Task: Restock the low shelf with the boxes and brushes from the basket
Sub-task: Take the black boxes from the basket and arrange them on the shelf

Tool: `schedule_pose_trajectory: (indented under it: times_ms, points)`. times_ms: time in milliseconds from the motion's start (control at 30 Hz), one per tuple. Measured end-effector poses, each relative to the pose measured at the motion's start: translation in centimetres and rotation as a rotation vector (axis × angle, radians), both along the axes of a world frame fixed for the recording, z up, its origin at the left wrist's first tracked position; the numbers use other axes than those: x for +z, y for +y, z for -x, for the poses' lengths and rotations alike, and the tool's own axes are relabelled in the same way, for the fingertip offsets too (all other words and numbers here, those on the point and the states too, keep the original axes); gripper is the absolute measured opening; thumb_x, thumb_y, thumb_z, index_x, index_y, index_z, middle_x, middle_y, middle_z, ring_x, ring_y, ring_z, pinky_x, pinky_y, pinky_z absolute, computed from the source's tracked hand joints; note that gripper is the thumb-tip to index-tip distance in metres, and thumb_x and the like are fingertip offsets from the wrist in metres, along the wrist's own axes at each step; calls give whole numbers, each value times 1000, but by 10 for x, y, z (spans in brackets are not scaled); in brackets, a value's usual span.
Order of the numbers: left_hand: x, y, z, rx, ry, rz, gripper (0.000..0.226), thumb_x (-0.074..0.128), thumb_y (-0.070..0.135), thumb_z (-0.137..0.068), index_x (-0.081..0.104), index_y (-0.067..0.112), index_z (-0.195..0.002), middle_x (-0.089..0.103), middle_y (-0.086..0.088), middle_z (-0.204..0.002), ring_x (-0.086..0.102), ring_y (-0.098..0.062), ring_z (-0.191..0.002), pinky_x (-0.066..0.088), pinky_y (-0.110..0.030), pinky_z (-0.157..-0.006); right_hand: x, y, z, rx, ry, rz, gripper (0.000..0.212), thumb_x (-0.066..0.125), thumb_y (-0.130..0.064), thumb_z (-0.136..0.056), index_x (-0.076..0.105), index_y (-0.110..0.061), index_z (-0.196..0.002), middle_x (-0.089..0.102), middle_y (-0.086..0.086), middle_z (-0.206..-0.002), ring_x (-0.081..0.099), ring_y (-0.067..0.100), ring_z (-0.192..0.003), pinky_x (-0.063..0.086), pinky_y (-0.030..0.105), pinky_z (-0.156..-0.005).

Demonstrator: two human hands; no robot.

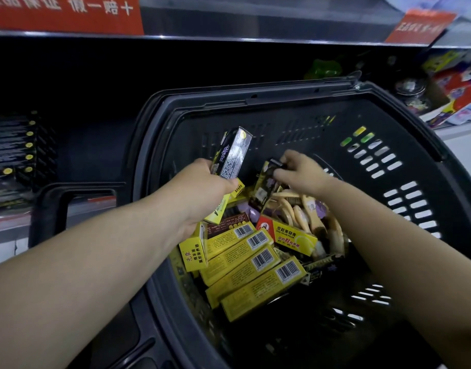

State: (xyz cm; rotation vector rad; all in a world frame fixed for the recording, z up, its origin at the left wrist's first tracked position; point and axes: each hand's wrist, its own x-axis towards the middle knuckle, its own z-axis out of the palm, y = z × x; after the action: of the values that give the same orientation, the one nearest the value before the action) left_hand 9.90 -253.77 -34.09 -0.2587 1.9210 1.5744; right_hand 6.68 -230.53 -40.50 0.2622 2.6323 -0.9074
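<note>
Two arms over basket [388,123], left hand [202,182] gripping box [233,153], right hand [301,171] pinching another.

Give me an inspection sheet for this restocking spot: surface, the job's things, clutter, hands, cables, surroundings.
Surface: low shelf, dark; a row of black boxes already stocked at its left end.
Job's things: black basket holds yellow boxes with barcodes up, a red-and-yellow box and wooden brushes behind it.
Clutter: nothing seen.
Hands: left hand grips a black-and-yellow box lifted over the basket; right hand pinches a second black box standing among the pile.
Cables: nothing seen.
Surroundings: red signs on the shelf edge above; colourful packaged goods on shelving at right.
</note>
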Motion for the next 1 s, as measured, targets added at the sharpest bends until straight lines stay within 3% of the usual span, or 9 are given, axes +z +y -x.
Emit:
schedule_pose_trajectory:
  times_ms: [167,300,433,600,733,767,833,900,1000]
  points:
    - [3,1,0,3,-48,-54,21,63,15,-87,56,14,-106,68,-13,-98,66,-26,-87,54,-39,-81,49,-12,-6,-133,-60,461,16,51,-18,-89,66,-14,-96,70,2,-77,65,17,-69,53,25,-59]
    - [4,2,-3,-20,-101,-68,28,65,23,-84,58,12,-109,66,-13,-111,60,-31,-108,43,-50,-100,71,-41,-13,-40,-68,402,18,54,-23,-88,67,-20,-75,68,-3,-63,62,11,-56,53,28,-56]
    - [7,4,-4,-1,-111,-99,15,63,28,-88,63,14,-95,74,-8,-91,69,-26,-90,51,-44,-91,78,-67,-16,-63,-33,392,25,62,-35,-87,58,-13,-77,64,-6,-52,60,6,-46,46,18,-44]
    - [13,2,-7,-100,-68,-36,65,74,56,-58,60,17,-108,70,-5,-105,64,-25,-100,48,-44,-94,77,-67,-14,-90,7,483,21,62,-24,-90,53,-11,-75,64,-4,-50,61,5,-47,46,15,-44]
    - [6,1,-5,-105,-41,-18,47,79,28,-69,60,15,-109,69,-7,-104,63,-26,-100,47,-46,-96,63,-48,0,-187,-37,645,20,50,-17,-97,58,-10,-80,68,1,-62,66,10,-55,51,19,-51]
    - [4,1,-4,-90,-34,-8,47,79,25,-70,58,14,-110,68,-7,-104,63,-26,-100,46,-46,-96,53,-40,6,-218,-22,566,20,47,-18,-98,59,-10,-84,69,3,-69,67,12,-59,53,23,-54]
    - [2,1,-3,-77,-18,-8,48,79,24,-70,57,14,-112,68,-6,-103,63,-24,-99,46,-44,-96,26,-21,15,-194,30,145,15,46,-18,-97,60,-13,-98,69,9,-94,67,15,-77,53,25,-67]
    - [1,0,-4,-72,2,-21,47,79,24,-70,57,15,-111,69,-4,-101,63,-23,-98,47,-41,-93,-4,-10,18,-82,-27,-212,31,54,-20,-93,52,-12,-123,60,12,-121,61,23,-102,46,27,-79]
    - [1,0,-4,-70,28,-64,41,79,23,-70,59,19,-106,69,2,-95,64,-14,-91,47,-26,-76,-48,-13,14,66,-183,-328,60,66,-29,-84,37,-9,-132,50,13,-130,52,31,-116,45,35,-89]
